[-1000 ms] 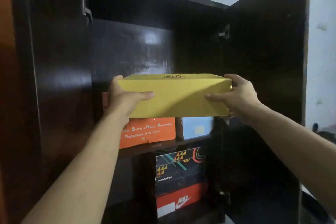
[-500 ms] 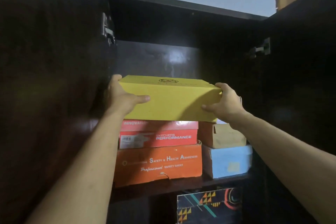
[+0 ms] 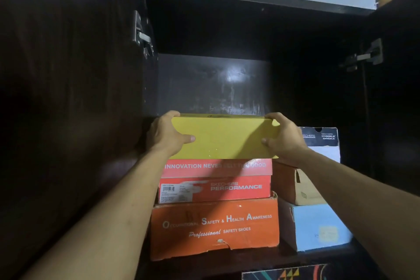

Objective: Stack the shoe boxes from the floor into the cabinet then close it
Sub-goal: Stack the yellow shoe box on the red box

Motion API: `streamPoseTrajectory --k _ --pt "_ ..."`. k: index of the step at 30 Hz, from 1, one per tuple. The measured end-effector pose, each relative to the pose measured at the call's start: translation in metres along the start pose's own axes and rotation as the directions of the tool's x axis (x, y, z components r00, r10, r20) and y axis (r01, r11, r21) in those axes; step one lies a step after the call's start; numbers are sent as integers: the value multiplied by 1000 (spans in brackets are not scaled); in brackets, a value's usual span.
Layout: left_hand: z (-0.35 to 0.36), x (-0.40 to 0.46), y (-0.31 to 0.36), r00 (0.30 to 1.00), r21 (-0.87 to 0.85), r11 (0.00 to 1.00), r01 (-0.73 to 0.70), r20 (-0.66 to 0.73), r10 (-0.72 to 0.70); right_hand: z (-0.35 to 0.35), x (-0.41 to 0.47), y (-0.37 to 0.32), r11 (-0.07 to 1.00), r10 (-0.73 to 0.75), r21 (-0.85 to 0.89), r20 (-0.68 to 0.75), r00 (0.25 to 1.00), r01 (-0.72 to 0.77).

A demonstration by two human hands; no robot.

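A yellow shoe box (image 3: 223,137) sits on top of a red Skechers box (image 3: 216,180), which lies on an orange safety-shoes box (image 3: 214,227) on the cabinet's upper shelf. My left hand (image 3: 167,134) grips the yellow box's left end, thumb across its front. Its right end is gripped the same way by my right hand (image 3: 285,137). The dark cabinet (image 3: 211,84) stands with both doors swung out.
Right of the stack sit a brown cardboard box (image 3: 295,186) on a light blue box (image 3: 318,227), with a dark Skechers box (image 3: 320,136) behind. A patterned box (image 3: 286,274) shows on the shelf below. The left door (image 3: 68,98) and right door (image 3: 397,98) flank my arms.
Both hands have pushed the yellow box deeper into the cabinet and lowered it onto the red box. My view has moved closer and higher.
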State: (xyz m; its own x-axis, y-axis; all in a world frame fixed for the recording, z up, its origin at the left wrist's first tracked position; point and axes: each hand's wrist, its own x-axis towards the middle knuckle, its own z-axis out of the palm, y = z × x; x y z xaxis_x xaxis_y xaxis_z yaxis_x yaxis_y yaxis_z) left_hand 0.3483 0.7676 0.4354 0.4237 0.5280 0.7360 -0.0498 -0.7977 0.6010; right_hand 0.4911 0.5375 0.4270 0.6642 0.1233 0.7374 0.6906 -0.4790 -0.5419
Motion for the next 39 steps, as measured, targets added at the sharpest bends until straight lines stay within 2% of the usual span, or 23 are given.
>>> streamPoseTrajectory --k 8,19,30,33,36,39 --pt "7 12 -12 1000 36 999 14 1 -14 24 20 3 1000 29 10 30 999 -29" --pt "19 8 -28 999 -73 997 6 -32 -8 33 23 9 997 77 19 8 997 -77" --pt "28 7 -36 988 18 996 84 -133 -81 41 20 24 980 190 59 -36 981 -188" --pt "29 4 -34 987 42 996 84 -140 -78 41 13 27 983 177 48 -28 984 -175" --pt "31 -6 -25 984 128 991 44 -177 -21 29 3 24 990 143 23 -16 990 -143" --pt "42 -24 -8 964 258 960 -105 -210 162 5 -15 17 995 95 22 23 995 -95"
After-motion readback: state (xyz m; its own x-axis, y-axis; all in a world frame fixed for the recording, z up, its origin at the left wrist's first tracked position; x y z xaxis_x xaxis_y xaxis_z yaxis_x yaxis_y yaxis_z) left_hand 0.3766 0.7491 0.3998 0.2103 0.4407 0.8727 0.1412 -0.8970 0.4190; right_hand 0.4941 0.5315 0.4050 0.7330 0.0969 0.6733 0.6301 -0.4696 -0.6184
